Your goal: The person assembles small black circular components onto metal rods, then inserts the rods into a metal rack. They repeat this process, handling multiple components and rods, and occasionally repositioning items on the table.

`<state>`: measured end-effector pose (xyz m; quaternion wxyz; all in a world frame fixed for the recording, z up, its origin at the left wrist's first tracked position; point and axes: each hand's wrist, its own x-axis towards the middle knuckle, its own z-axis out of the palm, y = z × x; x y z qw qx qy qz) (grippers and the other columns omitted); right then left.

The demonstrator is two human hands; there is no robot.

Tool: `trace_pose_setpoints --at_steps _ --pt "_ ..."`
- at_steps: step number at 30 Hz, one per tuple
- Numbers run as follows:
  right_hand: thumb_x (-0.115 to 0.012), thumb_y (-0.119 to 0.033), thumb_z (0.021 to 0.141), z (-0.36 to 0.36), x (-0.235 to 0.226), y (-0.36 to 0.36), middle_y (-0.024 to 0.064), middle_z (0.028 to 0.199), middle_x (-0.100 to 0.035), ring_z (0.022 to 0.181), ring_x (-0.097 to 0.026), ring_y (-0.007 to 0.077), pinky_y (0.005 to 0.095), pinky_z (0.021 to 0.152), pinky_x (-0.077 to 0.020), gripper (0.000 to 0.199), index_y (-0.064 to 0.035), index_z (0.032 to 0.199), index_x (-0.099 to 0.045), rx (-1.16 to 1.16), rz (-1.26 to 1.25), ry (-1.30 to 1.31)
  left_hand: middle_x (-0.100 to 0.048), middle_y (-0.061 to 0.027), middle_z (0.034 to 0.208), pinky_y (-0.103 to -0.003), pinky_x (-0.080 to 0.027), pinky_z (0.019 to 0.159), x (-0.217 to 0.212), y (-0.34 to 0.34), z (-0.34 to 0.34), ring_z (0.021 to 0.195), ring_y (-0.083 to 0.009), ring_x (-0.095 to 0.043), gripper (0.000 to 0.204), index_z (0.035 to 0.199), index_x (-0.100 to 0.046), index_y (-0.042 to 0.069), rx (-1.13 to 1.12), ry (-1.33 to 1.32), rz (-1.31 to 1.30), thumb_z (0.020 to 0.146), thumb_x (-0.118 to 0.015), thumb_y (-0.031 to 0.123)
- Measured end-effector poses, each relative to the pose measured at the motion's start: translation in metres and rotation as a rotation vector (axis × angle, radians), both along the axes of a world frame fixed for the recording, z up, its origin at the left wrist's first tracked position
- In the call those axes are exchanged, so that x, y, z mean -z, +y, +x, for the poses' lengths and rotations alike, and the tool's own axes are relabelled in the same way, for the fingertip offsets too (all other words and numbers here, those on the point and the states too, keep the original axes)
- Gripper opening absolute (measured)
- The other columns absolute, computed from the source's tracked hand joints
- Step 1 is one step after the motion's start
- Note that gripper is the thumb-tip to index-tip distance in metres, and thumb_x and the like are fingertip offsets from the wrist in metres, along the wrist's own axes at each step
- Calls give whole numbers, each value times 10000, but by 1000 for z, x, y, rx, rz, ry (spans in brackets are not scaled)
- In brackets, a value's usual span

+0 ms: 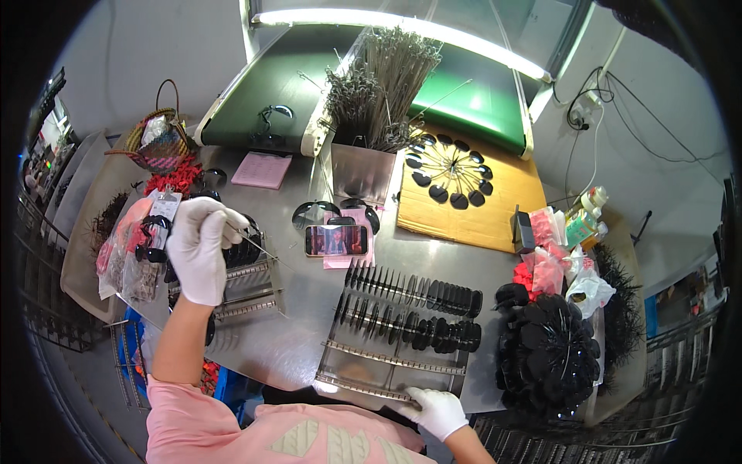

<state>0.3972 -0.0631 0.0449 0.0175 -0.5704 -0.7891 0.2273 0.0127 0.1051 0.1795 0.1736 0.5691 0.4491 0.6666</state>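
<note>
My left hand (199, 251), in a white glove, is raised over the left of the table, thumb and fingers pinched together. A thin metal wire (267, 251) sticks out from its fingertips. Below that hand lies a metal rack (246, 309) with dark lenses, partly hidden. My right hand (439, 411), also gloved, grips the near right corner of a second metal rack (390, 357) at the table's front edge. Two rows of dark lenses (413, 313) stand upright in this rack's far part. Its near slotted bars hold no lenses.
Bunched black lenses (547, 352) lie right of the rack. Behind it are a phone (336, 240) and a metal bin of hooked wires (363, 172). A ring of lenses (450, 172) lies on yellow cardboard (433, 220). A wicker basket (158, 143) and plastic bags (131, 255) sit left.
</note>
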Motion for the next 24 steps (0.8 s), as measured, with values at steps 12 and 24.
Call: trace_pose_setpoints --at_steps 12,24 --pt "-912 -392 703 -12 -57 -21 93 680 -712 594 -708 224 300 561 -548 352 -75 794 -788 330 199 123 -715 -110 843 -322 -578 674 141 11 60 742 -160 -730 123 1037 -514 14 133 231 -582 1051 -572 122" --pt "-903 -404 724 -1 -53 -57 96 752 -748 663 -740 228 299 623 -571 369 -76 860 -804 437 42 60 -647 -62 725 -253 -468 495 194 100 62 529 -109 -575 164 1053 -571 61 223 -405 -744 1062 -540 222"
